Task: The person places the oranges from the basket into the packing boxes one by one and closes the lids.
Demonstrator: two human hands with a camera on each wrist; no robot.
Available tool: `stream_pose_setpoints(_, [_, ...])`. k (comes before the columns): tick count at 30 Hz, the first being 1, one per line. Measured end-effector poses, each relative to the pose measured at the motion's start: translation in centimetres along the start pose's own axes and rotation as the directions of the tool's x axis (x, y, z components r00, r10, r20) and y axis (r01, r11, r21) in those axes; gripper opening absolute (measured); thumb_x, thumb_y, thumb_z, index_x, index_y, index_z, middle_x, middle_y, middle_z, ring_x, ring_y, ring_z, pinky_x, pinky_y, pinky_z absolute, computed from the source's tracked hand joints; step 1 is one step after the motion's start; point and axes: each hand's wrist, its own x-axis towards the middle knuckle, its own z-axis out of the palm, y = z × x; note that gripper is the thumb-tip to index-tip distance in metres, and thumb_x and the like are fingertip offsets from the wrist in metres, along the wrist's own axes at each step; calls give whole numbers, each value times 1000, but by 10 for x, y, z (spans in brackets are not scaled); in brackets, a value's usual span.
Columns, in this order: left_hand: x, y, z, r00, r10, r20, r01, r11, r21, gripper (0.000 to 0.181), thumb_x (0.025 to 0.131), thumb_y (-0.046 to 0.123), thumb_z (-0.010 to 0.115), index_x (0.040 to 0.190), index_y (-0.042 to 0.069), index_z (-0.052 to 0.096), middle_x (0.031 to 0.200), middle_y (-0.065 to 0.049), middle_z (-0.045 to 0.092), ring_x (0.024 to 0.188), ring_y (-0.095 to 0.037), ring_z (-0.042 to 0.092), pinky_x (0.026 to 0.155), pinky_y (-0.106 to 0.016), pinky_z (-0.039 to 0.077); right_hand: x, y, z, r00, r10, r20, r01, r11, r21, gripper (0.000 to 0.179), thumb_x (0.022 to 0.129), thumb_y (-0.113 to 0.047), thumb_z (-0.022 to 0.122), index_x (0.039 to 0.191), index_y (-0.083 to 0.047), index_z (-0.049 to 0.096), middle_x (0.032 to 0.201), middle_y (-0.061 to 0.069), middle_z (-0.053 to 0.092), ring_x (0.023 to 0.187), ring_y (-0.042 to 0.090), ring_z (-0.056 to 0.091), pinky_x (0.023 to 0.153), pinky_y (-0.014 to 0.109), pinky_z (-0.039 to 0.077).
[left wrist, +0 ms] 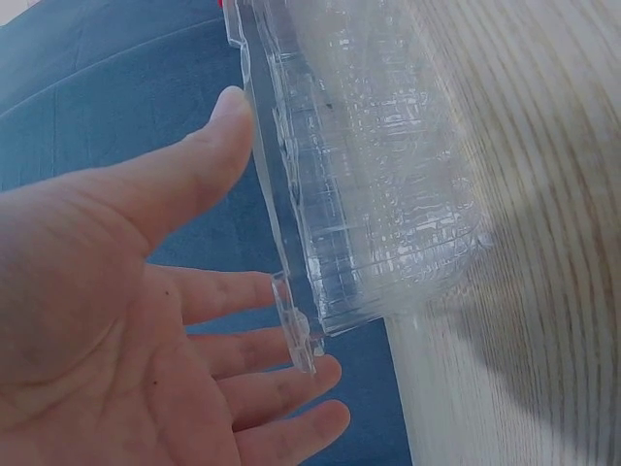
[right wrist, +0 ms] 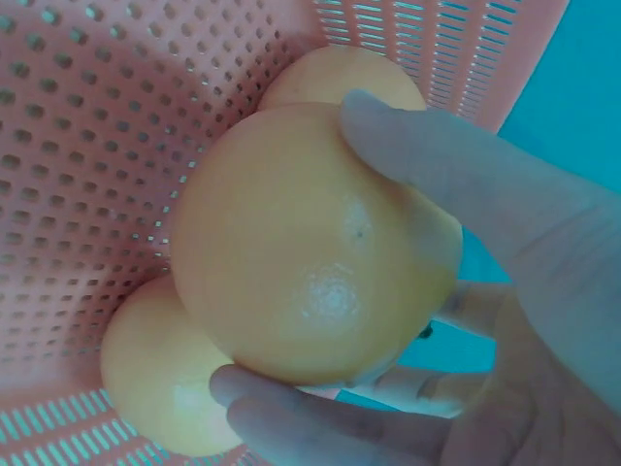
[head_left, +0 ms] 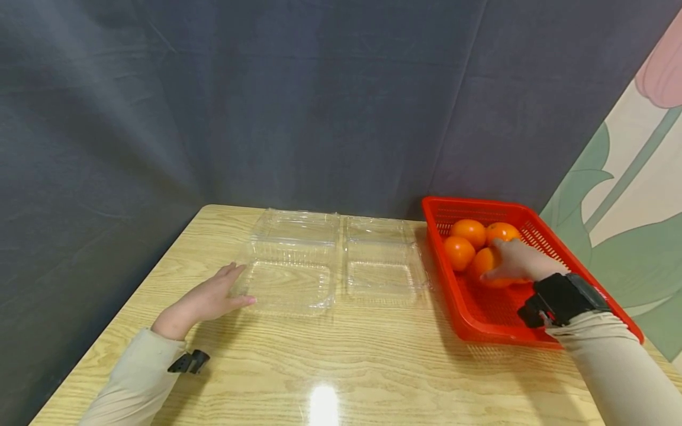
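My right hand [head_left: 519, 260] reaches into a red plastic basket [head_left: 492, 307] and grips an orange [right wrist: 301, 243]. In the right wrist view the thumb lies over one side of this fruit and the fingers curve round the other. Several more oranges [head_left: 469, 234] lie against it and behind it. On the left, my left hand [head_left: 213, 296] is spread beside a clear plastic clamshell box [head_left: 290, 278], which stands with its lid folded back. In the left wrist view the fingers meet the box's corner tab; whether they press on it I cannot tell.
A second, smaller clear clamshell box [head_left: 383, 275] stands with its lid back, between the first box and the basket. All rest on a light wooden table [head_left: 373, 361]. Dark cloth [head_left: 319, 106] hangs behind, and a flower-patterned surface [head_left: 629, 171] borders the right.
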Motion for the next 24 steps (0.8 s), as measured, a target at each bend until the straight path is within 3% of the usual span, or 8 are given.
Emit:
stream_pose_setpoints(10, [-1, 1, 0, 1000, 0, -8, 0, 1000, -6, 90, 89, 42, 59, 145, -10, 13, 149, -38, 10, 135, -54, 16, 104, -65, 25, -5, -5, -6, 999, 36, -7, -34, 988, 149, 73, 71, -34, 78, 122, 2, 42, 104, 20, 50, 92, 33, 48, 73, 34, 43])
stream_pose_setpoints(15, [-1, 0, 0, 1000, 6, -13, -6, 1000, -4, 90, 89, 43, 59, 145, -10, 12, 149, -37, 10, 135, -54, 16, 104, -65, 25, -6, -5, -10, 1000, 24, -18, -22, 992, 124, 72, 73, -37, 77, 121, 3, 42, 101, 18, 56, 90, 29, 52, 73, 32, 43])
stream_pose_setpoints(24, [1, -1, 0, 1000, 12, -14, -12, 1000, 3, 90, 88, 43, 60, 145, -9, 13, 149, -37, 11, 135, -54, 16, 104, -65, 26, -7, -1, -15, 1000, 20, -14, -19, 999, 50, 83, 72, -41, 77, 126, 9, 40, 96, 25, 58, 87, 37, 54, 76, 48, 46])
